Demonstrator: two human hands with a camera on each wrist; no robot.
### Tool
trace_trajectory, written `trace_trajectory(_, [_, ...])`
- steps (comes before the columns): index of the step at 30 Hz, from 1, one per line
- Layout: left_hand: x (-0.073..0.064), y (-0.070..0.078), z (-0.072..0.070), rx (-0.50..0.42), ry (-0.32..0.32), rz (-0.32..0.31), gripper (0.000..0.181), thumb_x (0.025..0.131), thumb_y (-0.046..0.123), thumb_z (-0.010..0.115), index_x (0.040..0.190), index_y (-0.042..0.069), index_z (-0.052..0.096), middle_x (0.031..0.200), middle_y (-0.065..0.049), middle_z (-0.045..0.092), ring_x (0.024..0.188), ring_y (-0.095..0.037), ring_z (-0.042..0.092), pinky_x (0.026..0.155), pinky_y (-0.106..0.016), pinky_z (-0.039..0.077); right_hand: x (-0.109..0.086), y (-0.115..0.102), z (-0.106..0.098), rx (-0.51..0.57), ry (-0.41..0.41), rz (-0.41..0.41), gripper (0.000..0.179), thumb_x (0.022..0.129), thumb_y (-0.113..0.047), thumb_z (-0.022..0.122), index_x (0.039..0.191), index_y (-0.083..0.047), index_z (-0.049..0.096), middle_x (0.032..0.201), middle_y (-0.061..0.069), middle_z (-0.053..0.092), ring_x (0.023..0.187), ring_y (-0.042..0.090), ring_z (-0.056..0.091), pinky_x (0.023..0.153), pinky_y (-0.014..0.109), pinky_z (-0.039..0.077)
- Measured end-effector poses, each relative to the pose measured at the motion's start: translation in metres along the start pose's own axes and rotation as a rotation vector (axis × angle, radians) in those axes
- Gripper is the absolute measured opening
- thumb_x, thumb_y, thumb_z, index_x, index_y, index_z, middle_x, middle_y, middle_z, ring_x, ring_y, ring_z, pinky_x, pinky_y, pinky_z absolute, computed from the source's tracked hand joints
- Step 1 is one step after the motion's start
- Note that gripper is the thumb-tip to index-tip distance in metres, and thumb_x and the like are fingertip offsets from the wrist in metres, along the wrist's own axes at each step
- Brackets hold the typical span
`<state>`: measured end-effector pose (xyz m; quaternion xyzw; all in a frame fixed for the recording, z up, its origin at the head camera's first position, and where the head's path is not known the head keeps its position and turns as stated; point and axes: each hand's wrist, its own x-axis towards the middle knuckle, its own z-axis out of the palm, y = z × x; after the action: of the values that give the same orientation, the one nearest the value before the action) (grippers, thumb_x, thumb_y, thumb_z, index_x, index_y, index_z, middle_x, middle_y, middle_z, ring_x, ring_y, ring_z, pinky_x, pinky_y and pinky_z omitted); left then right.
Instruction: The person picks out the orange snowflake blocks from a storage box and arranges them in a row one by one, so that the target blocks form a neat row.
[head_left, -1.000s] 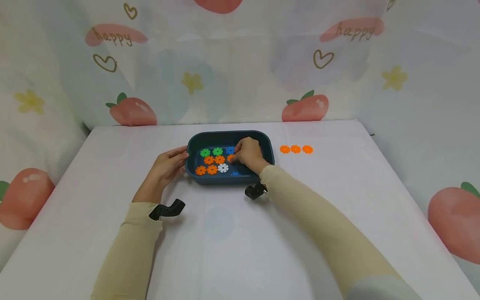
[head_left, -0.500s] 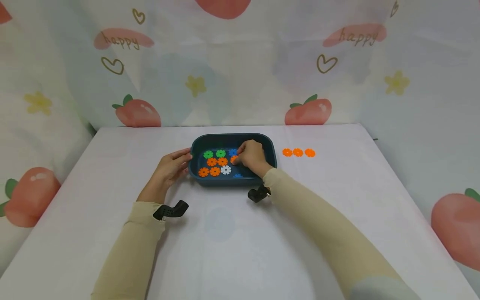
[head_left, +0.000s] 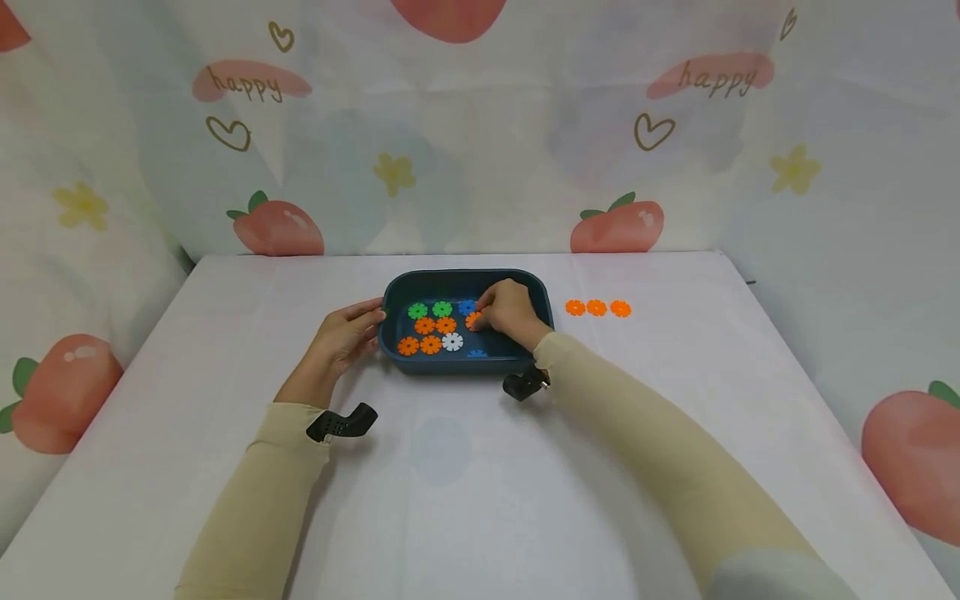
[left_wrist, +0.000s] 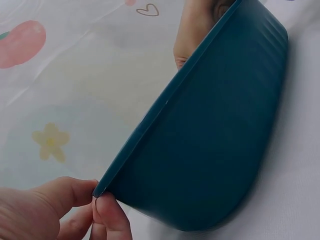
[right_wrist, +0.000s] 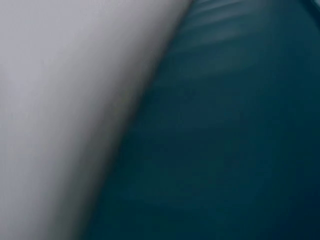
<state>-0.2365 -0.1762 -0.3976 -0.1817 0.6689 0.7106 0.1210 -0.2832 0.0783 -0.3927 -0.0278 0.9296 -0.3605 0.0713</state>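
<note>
A dark teal plastic tray (head_left: pixel 450 365) stands on the table with flat notched discs inside. My left hand (head_left: pixel 339 346) pinches its left rim between thumb and fingers, as the left wrist view shows up close. Inside the tray, my right hand (head_left: pixel 512 310) reaches down with bent fingers and pinches an orange notched disc (head_left: pixel 472 320), partly hidden by the fingertips. Close by lie a blue disc (head_left: pixel 467 307), a white disc (head_left: pixel 452 342), two green discs, one a green disc (head_left: pixel 442 309), and several orange discs (head_left: pixel 431 344). The right wrist view shows only the tray wall, blurred.
Three orange discs (head_left: pixel 597 308) lie in a row on the white table (head_left: pixel 450 500), right of the tray. Another blue disc (head_left: pixel 477 354) is partly hidden behind the tray's front wall. A printed cloth backdrop (head_left: pixel 480 150) rises behind the table.
The head view has shifted slightly. My right hand has moved a little to the right within the tray, and the orange disc at its fingertips has shifted with it. My left hand stays on the rim.
</note>
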Motion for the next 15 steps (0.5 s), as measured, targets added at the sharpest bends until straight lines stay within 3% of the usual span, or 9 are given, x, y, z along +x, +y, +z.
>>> trace_trajectory(8, [0.001,0.000,0.002,-0.004,0.006,0.003,0.045,0.097,0.018,0.063,0.141,0.013,0.055,0.101,0.006,0.065,0.080,-0.005,0.064,0.061,-0.016,0.051,0.005,0.004,-0.012,-0.075,-0.106,0.027,0.016,0.081,-0.008,0.080,0.095,-0.003,0.074,0.103,0.012,0.069,0.082,0.019,0.060,0.072,0.027,0.053])
trace_trajectory(15, [0.000,0.000,0.001,0.020,0.015,0.006,0.045,0.097,0.018,0.063,0.141,0.013,0.055,0.114,-0.001,0.063,0.079,-0.005,0.062,0.062,-0.017,0.051,0.006,0.006,-0.022,0.078,-0.184,0.104,0.017,0.081,0.003,0.076,0.098,0.003,0.072,0.107,0.018,0.068,0.082,0.020,0.068,0.075,0.027,0.058])
